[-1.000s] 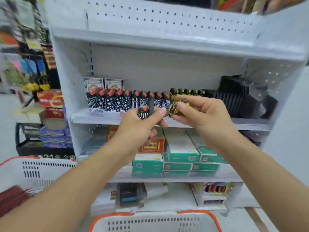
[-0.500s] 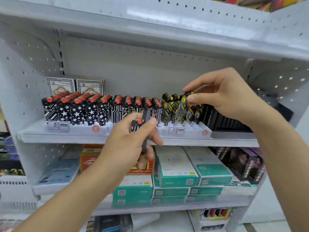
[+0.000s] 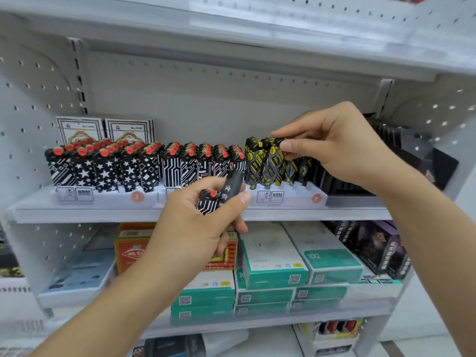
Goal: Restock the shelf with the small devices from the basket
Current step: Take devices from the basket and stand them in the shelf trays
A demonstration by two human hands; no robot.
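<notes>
My right hand (image 3: 337, 148) pinches the top of a black-and-yellow small device (image 3: 276, 161) standing in the white display tray (image 3: 286, 195) on the middle shelf (image 3: 77, 215), among other yellow-patterned devices (image 3: 253, 161). My left hand (image 3: 198, 220) is below and in front of the shelf edge. It grips two devices: a black-and-white patterned one with a red cap (image 3: 208, 200) and a plain dark one (image 3: 231, 185). Rows of red-capped black-and-white devices (image 3: 134, 163) fill the tray's left part. The basket is out of view.
Two white boxes (image 3: 105, 128) stand behind the red-capped rows. Black packs (image 3: 401, 150) fill the shelf's right end. The shelf below holds teal-and-white cartons (image 3: 273, 264), an orange box (image 3: 128, 251) and dark purple boxes (image 3: 373, 243). Another shelf (image 3: 231, 32) hangs close overhead.
The view has closed in on the shelf and the basket dropped out of sight. My right hand carried the yellow device from mid-air into the tray row. My left hand stayed low with its devices.
</notes>
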